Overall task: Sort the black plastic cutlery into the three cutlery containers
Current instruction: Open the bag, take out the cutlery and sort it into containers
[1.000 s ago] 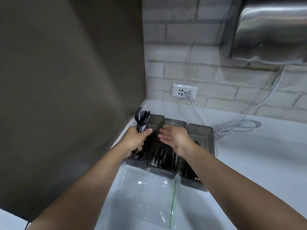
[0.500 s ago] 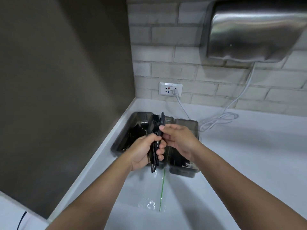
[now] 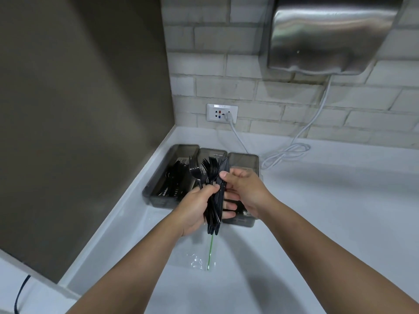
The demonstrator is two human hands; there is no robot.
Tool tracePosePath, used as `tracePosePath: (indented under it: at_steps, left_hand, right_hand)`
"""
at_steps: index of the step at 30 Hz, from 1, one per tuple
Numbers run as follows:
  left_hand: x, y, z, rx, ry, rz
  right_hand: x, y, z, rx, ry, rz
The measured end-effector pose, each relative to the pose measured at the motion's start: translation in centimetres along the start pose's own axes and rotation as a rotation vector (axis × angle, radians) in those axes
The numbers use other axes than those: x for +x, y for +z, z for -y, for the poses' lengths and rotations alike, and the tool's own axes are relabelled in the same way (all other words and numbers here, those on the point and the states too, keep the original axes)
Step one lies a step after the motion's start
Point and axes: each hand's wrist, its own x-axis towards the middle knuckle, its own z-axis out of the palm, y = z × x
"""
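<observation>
Far left, a dark panel wall point(image 3: 79, 109) runs down to the white counter point(image 3: 328, 211), and at about ten o'clock from the hands sits the left container point(image 3: 158, 189), smoky grey, with black pieces already lying inside it. Moving in, the left hand point(image 3: 195, 209) is wrapped tight around a bundle of black plastic cutlery point(image 3: 214, 189), handles pointing down at six o'clock, fork tines fanning up toward twelve. One fork point(image 3: 195, 172) leans out of the bunch toward eleven o'clock. Behind the bundle, the middle container point(image 3: 213, 152) shows only its far rim. Below the handles, at six o'clock, a clear zip bag point(image 3: 199, 254) with a green seal strip lies flat on the counter. Now the right hand point(image 3: 244, 191): thumb on top, fingers curled under, pinching the bundle on its right side, touching the left hand's fingers. Just past it at one o'clock, the right container point(image 3: 246, 160), mostly hidden by that hand. Up on the brick wall, a socket point(image 3: 222, 113) at twelve, its white cable point(image 3: 285, 152) coiled on the counter, and a steel hand dryer point(image 3: 335, 35) at two o'clock.
</observation>
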Motion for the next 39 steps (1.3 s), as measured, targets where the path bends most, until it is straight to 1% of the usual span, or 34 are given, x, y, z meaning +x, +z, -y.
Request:
tracePosePath:
  at_steps: [5,11,14,16,18,22,26,30,34,39]
  left_hand:
    - [0.2,0.2,0.7,0.000,0.012,-0.049]
    - [0.9,0.5,0.9,0.210,-0.012,-0.104]
    - [1.1,1.0,1.1,0.262,0.020,-0.122]
    - [1.2,1.4,1.2,0.246,0.048,-0.132]
    - [1.3,1.6,1.3,0.228,0.066,-0.127]
    - [1.6,2.3,1.6,0.179,0.052,-0.132]
    - [1.8,3.1,2.0,0.055,0.049,-0.114]
    - [2.5,3.8,2.1,0.131,0.061,-0.100]
    - [3.6,3.6,2.4,0.201,0.021,-0.117]
    - [4.9,3.8,2.1,0.233,0.000,-0.080]
  right_hand:
    - [-0.5,-0.1,0.0,0.082,-0.023,-0.027]
    - [-0.7,-0.3,0.2,0.087,-0.059,-0.074]
    - [-0.9,-0.6,0.3,0.065,-0.048,-0.029]
    - [-1.1,-0.7,0.2,0.044,-0.015,0.014]
    - [-1.3,-0.8,0.2,0.028,-0.004,0.019]
    - [-1.5,-1.6,0.2,0.063,-0.003,-0.044]
    - [-1.9,-2.5,0.6,0.049,-0.008,-0.043]
    - [-1.9,-3.5,0.4,0.075,-0.001,-0.085]
    - [-1.6,-5.4,0.5,0.106,0.000,-0.191]
    - [-1.6,-8.0,0.9,0.102,0.027,-0.197]
